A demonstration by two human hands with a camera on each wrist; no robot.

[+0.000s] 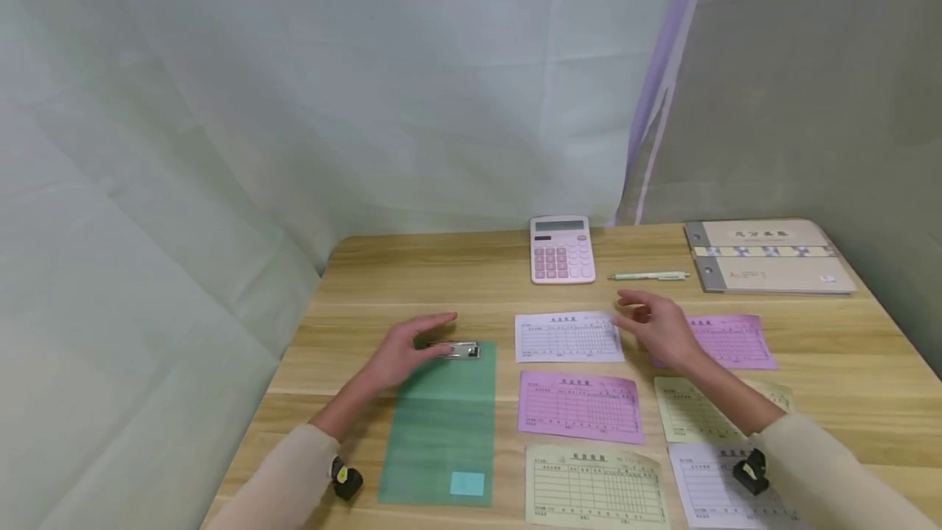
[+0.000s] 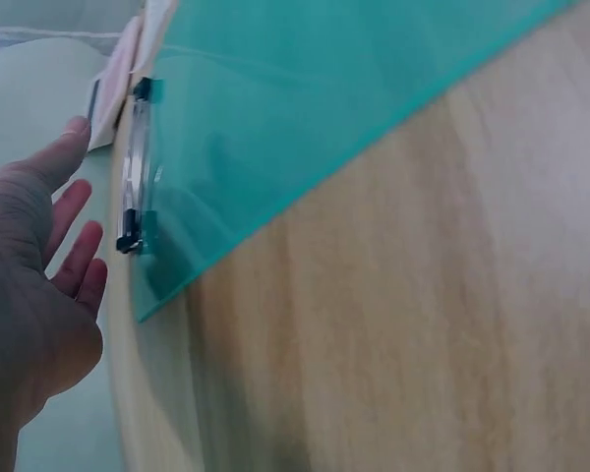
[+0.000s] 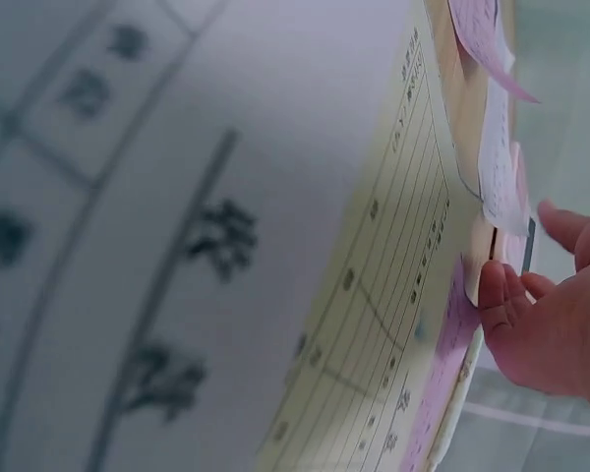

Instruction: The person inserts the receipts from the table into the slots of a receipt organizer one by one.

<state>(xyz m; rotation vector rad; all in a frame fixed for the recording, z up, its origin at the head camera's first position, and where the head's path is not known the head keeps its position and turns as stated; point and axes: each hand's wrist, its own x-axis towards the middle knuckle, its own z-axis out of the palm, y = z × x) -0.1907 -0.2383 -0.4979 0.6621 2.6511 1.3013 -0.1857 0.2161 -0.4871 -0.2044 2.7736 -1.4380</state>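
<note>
Head view, lower left: a sleeve (image 1: pixel 283 473) leads up to the left hand (image 1: pixel 397 357), thumb and fingers well parted, holding nothing. It is at the upper left corner of a green clipboard (image 1: pixel 445 415), which lies flat left of centre in the lower half, with a pale blue label (image 1: pixel 467 483) near its bottom edge. Its thumb overlaps the metal clip (image 1: pixel 462 351) here, but the left wrist view shows a gap between them.

Next, just right of centre, a column of slips runs downward: white slip (image 1: pixel 567 338), pink slip (image 1: pixel 580 407), yellow slip (image 1: pixel 596 487). Above them is a pink calculator (image 1: pixel 561 256), and right of that a pen (image 1: pixel 648 276).

Then comes the right hand (image 1: pixel 657 332), thumb and forefinger apart, the other fingers loosely bent, nothing seen in its hold. Its thumb tip meets the white slip's upper right edge in the frame; whether they touch I cannot tell. Partly under that forearm are a second pink slip (image 1: pixel 736 342), a second yellow slip (image 1: pixel 695 415) and, at lower right, a second white slip (image 1: pixel 710 485). A beige booklet (image 1: pixel 773 272) lies farthest right, above them.
</note>
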